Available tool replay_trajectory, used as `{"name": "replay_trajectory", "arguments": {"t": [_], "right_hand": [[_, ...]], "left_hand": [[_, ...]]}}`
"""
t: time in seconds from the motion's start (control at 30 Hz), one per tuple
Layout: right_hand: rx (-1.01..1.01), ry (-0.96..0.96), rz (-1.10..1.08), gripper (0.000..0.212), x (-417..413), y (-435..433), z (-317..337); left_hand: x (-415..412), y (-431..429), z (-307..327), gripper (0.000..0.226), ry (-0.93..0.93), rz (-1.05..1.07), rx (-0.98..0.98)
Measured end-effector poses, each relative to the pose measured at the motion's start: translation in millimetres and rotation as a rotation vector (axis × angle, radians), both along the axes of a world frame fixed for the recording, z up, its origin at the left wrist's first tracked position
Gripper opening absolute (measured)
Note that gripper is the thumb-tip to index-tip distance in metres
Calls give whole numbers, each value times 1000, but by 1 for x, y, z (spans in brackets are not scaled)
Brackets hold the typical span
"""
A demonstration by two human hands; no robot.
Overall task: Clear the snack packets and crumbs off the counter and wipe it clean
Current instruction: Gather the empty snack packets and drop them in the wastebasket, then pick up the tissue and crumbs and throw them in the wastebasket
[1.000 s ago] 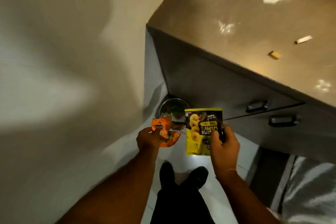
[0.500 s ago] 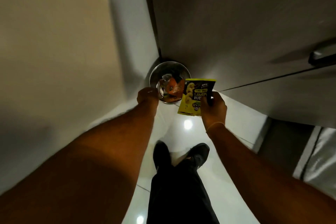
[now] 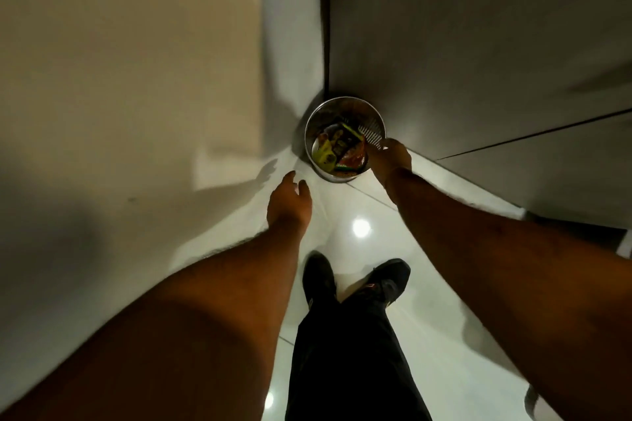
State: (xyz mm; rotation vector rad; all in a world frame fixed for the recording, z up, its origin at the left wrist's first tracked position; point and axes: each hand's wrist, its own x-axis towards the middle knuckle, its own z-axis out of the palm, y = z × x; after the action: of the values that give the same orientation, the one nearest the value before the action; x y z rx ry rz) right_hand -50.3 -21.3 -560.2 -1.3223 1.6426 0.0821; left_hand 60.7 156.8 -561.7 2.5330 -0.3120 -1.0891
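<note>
Lying inside the round metal bin on the floor: yellow packet and orange packet. Reaching over the rim, right hand, fingers hard to see. Hanging beside the bin, left hand, fingers loose, holding nothing.
</note>
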Motion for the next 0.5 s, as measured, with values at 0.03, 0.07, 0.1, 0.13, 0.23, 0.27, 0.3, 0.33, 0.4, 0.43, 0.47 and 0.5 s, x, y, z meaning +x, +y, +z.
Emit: {"name": "replay_trajectory", "arguments": {"t": [0.03, 0.07, 0.1, 0.13, 0.23, 0.27, 0.3, 0.33, 0.4, 0.43, 0.47, 0.5], "right_hand": [[-39, 11, 31, 44, -3, -1, 7], [-68, 22, 73, 48, -7, 0, 17], [-96, 35, 132, 54, -15, 2, 29], [-108, 67, 213, 62, -24, 6, 43], [-208, 265, 508, 74, -57, 32, 91], [-229, 316, 564, 75, -64, 52, 100], [-282, 349, 582, 76, -74, 57, 127], [-336, 384, 596, 77, -82, 56, 157], [-361, 412, 617, 78, -90, 75, 182], [-409, 426, 612, 79, -102, 76, 213], [-479, 421, 582, 79, -110, 77, 247], [-537, 397, 560, 79, -113, 79, 271]], "left_hand": [[-2, -4, 8, 55, -21, -91, -19], [-6, -7, 21, 59, -58, -183, -34], [-9, -10, 32, 63, -131, -302, -43], [-13, -11, 48, 69, -215, -415, -41], [-28, -12, 95, 81, -433, -667, -98], [-31, -4, 103, 83, -453, -715, -102], [-35, -8, 127, 85, -479, -754, -137], [-38, -17, 152, 86, -516, -770, -177], [-47, -12, 169, 92, -527, -793, -155], [-58, -14, 199, 94, -533, -812, -193], [-66, -16, 234, 96, -539, -833, -235], [-73, -16, 255, 97, -535, -831, -278]]}}
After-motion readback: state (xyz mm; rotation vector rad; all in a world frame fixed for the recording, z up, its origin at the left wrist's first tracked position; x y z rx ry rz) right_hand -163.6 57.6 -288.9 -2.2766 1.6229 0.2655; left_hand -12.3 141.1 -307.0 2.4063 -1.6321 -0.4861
